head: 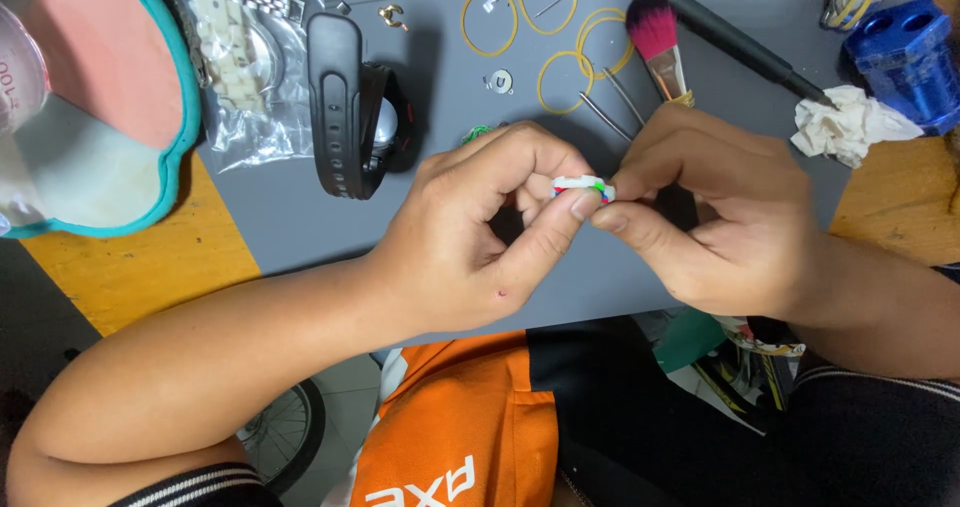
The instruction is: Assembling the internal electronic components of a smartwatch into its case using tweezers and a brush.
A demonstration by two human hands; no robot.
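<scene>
Both hands meet over the grey work mat (290, 217). My left hand (480, 232) and my right hand (715, 212) pinch one small white part with green and red marks (583, 186) between thumbs and forefingers. Most of that part is hidden by the fingertips. A black watch (350, 92) with its strap lies on the mat just left of my left hand. A pink-tipped brush (655, 32) lies above my right hand.
Several yellow rubber rings (490, 22) and thin metal pins (603, 115) lie on the mat behind the hands. A crumpled white tissue (845, 122) and a blue metal tool (910, 57) sit at the right. A clear bag of small parts (240, 67) and a teal-rimmed dish (100, 107) are at the left.
</scene>
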